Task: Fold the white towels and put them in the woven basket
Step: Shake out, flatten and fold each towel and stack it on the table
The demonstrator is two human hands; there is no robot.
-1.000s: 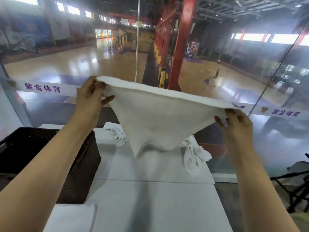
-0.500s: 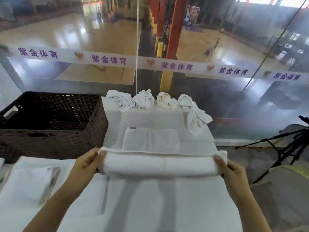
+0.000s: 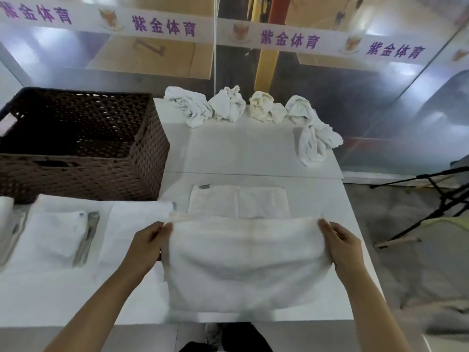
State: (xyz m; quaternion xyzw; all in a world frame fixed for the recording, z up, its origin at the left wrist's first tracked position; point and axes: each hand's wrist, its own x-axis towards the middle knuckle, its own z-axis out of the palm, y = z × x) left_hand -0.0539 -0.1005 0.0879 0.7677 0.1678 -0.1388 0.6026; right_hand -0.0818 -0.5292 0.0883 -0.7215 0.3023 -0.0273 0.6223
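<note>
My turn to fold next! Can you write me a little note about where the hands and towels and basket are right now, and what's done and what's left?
Left hand pinches the far left corner of the white towel; right hand pinches the far right corner. The towel is spread on the white table, right in front of you.
Done: one folded towel lies flat just beyond it.
Left: four crumpled towels wait in a row at the table's far edge. The woven basket stands to the left; no towels can be seen inside it.
Next, probably: finish folding this towel, then fold the rest and put them all in the basket.
</note>
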